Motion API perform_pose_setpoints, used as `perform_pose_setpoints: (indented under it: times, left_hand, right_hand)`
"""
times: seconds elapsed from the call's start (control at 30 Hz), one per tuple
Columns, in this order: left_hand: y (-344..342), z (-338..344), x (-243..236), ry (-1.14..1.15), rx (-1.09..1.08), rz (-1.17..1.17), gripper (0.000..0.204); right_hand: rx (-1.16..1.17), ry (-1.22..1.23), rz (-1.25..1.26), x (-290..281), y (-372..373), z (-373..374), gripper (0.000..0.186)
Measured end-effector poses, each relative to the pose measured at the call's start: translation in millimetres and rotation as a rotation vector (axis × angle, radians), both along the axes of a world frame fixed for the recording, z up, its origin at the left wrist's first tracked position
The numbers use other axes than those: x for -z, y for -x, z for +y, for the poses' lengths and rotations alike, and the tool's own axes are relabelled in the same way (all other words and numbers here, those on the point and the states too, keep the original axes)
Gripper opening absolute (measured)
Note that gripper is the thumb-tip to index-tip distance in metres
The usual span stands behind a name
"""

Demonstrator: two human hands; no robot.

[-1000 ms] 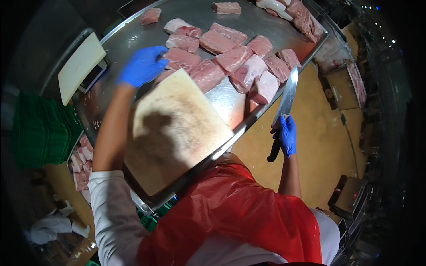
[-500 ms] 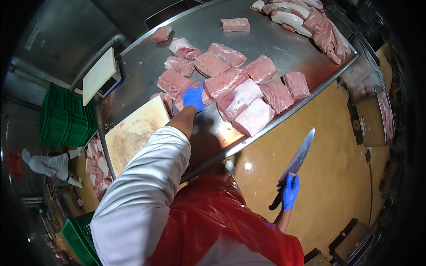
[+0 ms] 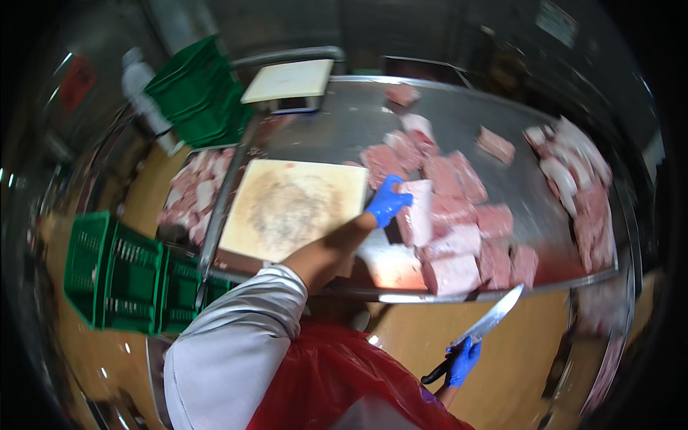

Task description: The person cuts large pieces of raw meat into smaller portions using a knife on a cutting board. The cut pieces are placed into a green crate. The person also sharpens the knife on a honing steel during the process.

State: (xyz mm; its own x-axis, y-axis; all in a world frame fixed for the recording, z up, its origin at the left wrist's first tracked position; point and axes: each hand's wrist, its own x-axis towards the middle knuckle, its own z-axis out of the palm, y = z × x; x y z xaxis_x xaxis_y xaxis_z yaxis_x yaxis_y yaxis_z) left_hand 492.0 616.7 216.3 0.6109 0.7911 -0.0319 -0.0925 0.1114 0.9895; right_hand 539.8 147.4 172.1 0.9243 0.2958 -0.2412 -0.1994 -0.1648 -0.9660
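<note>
My left hand (image 3: pixel 389 201), in a blue glove, grips a slab of raw pork (image 3: pixel 416 213) by its near end, with pale fat facing up. The slab is lifted on edge beside a cluster of several pink meat chunks (image 3: pixel 450 178) on the steel table (image 3: pixel 344 107). Left of that hand lies a worn white cutting board (image 3: pixel 290 208), stained dark in the middle. Beyond the table's front edge, my right hand (image 3: pixel 464 362), also gloved in blue, is closed round a long knife (image 3: pixel 493 316) near its black handle. The blade points up and to the right.
A scale (image 3: pixel 290 80) with a pale top stands at the back left. Long cuts of meat (image 3: pixel 591 208) lie at the right end. Green crates (image 3: pixel 197 93) and a bin of meat pieces (image 3: pixel 233 148) are on the left. A person in white (image 3: pixel 143 93) is farther off.
My view has turned toward the left. My left hand has taken hold of a pork slab and raised it from the cluster. The knife is still in my right hand.
</note>
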Motion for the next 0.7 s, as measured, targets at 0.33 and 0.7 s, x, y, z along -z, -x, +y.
perform_pose_setpoints:
  times: [0.33,0.7]
  left_hand:
    - [309,42,4,-0.013,-0.621,-0.205,0.035]
    - [480,-24,-6,-0.514,-0.668,0.416,0.016]
  right_hand:
    - [-0.418,-0.049,-0.053,-29,17,147,0.016]
    - [-0.981,0.185,-0.688,-128,213,301,0.015]
